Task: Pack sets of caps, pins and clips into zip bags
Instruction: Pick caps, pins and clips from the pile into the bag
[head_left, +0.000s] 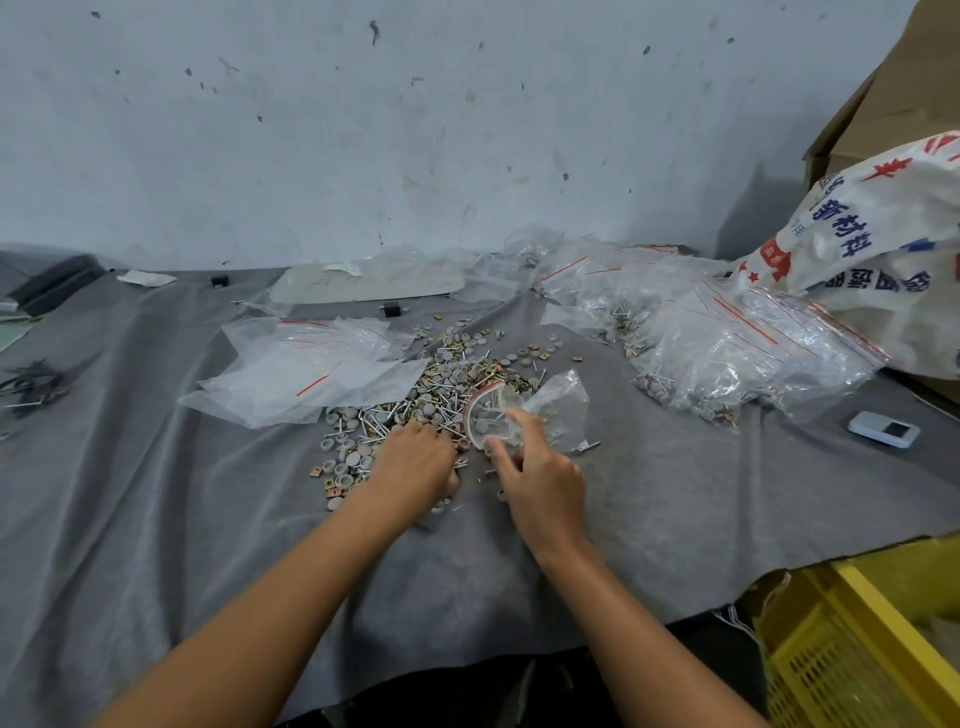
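Grey cloth (156, 519) lies nearest, draped in folds over the whole worktop up to a scuffed pale wall (415, 104). At the right edge a printed woven sack (883, 244) leans against a cardboard box (883, 104), and a yellow crate (857, 649) stands below the cloth's near right corner. Filled zip bags (737, 343) are heaped on the right of the worktop, with flat empty zip bags (306, 369) spread left of centre. Between them sits the loose pile of caps, pins and clips (441, 384). The left hand (415, 462) rests palm down on the near edge of that pile, fingers curled into the parts; what it grips cannot be told. The right hand (540, 478), just beside it, pinches the mouth of an open zip bag (519, 410) between thumb and fingers, a few parts already inside. A small white device (883, 429) lies far right.
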